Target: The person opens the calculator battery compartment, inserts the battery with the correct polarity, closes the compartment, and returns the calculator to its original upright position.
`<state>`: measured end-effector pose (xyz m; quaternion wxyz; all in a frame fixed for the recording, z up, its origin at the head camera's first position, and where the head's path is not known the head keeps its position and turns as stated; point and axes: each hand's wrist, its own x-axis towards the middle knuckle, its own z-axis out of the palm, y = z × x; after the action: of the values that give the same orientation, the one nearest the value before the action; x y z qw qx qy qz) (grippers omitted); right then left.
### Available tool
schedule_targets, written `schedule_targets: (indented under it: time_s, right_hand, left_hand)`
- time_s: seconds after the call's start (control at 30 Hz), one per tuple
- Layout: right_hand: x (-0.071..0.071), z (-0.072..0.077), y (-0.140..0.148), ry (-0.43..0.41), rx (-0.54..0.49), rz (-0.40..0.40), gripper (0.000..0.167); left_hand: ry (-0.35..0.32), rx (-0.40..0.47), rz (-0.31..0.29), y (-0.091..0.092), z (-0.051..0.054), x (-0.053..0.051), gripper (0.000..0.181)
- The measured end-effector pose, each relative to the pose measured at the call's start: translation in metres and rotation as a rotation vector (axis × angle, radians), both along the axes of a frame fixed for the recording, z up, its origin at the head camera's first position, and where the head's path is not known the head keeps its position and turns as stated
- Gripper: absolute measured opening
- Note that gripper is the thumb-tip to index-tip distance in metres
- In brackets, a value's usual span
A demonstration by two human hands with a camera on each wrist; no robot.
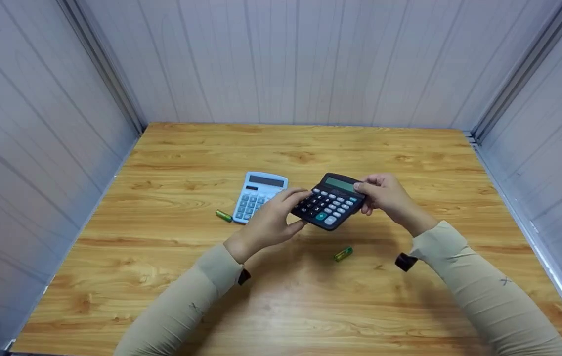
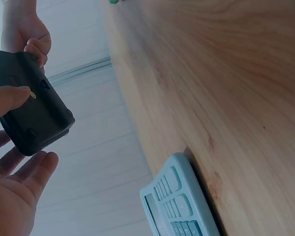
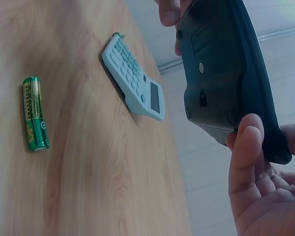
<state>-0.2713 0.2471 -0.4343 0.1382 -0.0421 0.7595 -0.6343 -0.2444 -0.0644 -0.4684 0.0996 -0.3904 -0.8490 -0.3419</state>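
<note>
A black calculator (image 1: 334,200) is held tilted above the table, its keys and display facing up in the head view. My left hand (image 1: 273,220) grips its left edge, thumb (image 2: 12,98) against the underside. At the upper right edge, my right hand (image 1: 384,198) pinches it between thumb and fingers. The calculator's dark back (image 3: 211,73) shows in the right wrist view, with a small round sticker. Behind my left hand lies a light blue calculator (image 1: 261,190), partly covered by that hand. Below the black calculator, a green and gold battery (image 3: 35,114) lies on the table.
Another green battery (image 1: 224,215) lies just left of the light blue calculator. The wooden table (image 1: 187,296) is bounded by white panel walls (image 1: 281,59) at the back and both sides. Dark wrist straps (image 1: 405,262) show beneath the sleeves.
</note>
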Motion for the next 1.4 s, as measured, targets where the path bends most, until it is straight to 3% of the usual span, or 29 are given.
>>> schedule_targets:
  time_s: [0.13,0.83,1.07,1.4]
  right_hand:
    - [0.0005,-0.0018,-0.0004,-0.034,-0.002,-0.007,0.025]
    - [0.0000,-0.0013,-0.0054,-0.166,-0.031,-0.012,0.018]
    - [-0.0028,0.0018,-0.0045,-0.201,0.028,0.010,0.038]
    - [-0.0022,0.0068,-0.0040,-0.163,0.176,0.057,0.043]
  left_hand:
    - [0.084,-0.048,-0.008,0.0017,-0.0002,0.0012,0.056]
    - [0.282,-0.224,-0.011,0.0079,-0.0009,0.0028,0.039]
    - [0.268,-0.203,-0.017,0.0079,0.0003,0.0042,0.036]
    - [0.201,-0.134,-0.024,0.0073,-0.0020,0.0034,0.027]
